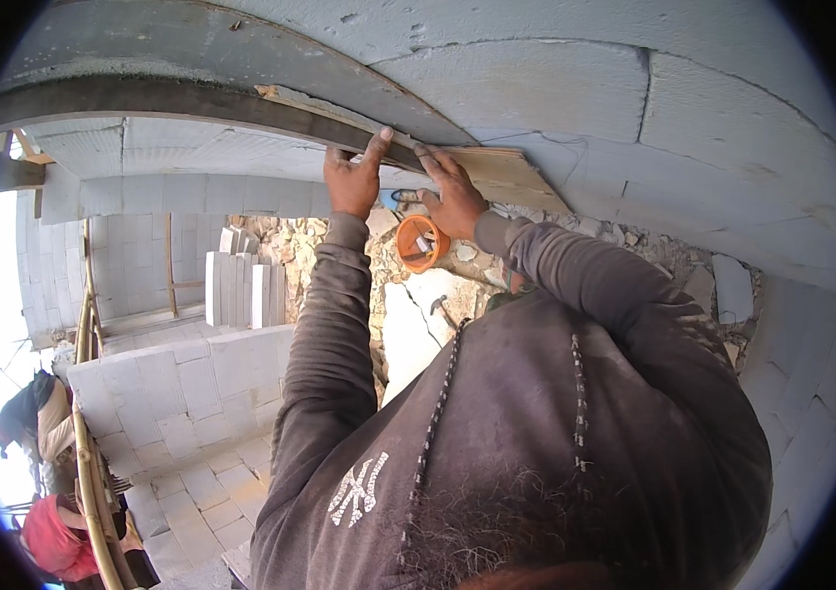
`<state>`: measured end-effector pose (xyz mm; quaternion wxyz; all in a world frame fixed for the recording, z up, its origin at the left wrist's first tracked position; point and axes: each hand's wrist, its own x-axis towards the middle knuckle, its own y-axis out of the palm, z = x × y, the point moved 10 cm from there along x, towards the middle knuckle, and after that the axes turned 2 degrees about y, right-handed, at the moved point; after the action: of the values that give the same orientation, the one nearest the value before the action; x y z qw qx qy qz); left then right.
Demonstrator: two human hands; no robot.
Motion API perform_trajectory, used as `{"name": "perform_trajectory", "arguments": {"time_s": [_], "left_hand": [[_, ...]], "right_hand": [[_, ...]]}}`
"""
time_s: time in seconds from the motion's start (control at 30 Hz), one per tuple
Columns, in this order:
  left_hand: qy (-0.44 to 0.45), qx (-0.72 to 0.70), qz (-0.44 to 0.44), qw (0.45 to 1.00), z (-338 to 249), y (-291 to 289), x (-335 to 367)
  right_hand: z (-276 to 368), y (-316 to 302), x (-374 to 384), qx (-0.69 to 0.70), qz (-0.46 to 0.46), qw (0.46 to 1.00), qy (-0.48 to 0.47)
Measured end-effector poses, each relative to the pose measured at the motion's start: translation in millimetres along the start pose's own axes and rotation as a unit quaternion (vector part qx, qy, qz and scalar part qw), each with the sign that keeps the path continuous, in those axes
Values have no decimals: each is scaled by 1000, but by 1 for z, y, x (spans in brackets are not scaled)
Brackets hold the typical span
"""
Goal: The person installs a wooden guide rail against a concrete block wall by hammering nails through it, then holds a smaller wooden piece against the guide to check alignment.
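A long dark wooden beam (211, 106) runs along the underside of a grey panel (241, 49) and ends near both hands. My left hand (354, 182) is closed on the beam near that end, its thumb pointing up against the wood. Just to its right, my right hand (455, 195) grips the beam's end, its fingers over the wood and its thumb lower down. A light plywood piece (506, 177) sticks out beyond the right hand, against the block wall. Along the beam's upper edge lies a thin, rough strip of wood (324, 110).
Below hangs or stands an orange bucket (422, 246) with something inside, over rubble. A hammer (444, 307) lies on a pale slab. Pale blocks (236, 285) are stacked left of the rubble. A low block wall (182, 393), bamboo poles (91, 472) and two people (54, 536) are at left.
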<state>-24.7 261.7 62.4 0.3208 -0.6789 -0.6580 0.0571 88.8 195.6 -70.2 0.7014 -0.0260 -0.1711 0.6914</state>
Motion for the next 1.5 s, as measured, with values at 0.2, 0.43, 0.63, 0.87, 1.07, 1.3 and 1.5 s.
{"name": "perform_trajectory", "arguments": {"time_s": [0.2,0.43,0.63,0.87,1.07,1.3,1.5], "left_hand": [[39,66,10,997,-8,1,2],[106,194,46,974,-6,-3,6],[12,94,16,995,9,-8,3],[16,42,-36,998,11,-15,2],[21,75,-45,996,5,-10,-3],[40,54,-54,996,17,-19,-9],[44,106,-38,993,6,-15,-5]], "right_hand": [[-8,5,1,141,25,990,7],[-7,-2,5,65,5,998,-27],[-21,-11,13,111,-67,990,52],[-45,2,32,136,-107,980,93],[-37,-11,22,105,-97,984,103],[151,-83,2,49,-87,987,-127],[256,-94,68,-244,-123,924,-266]]}}
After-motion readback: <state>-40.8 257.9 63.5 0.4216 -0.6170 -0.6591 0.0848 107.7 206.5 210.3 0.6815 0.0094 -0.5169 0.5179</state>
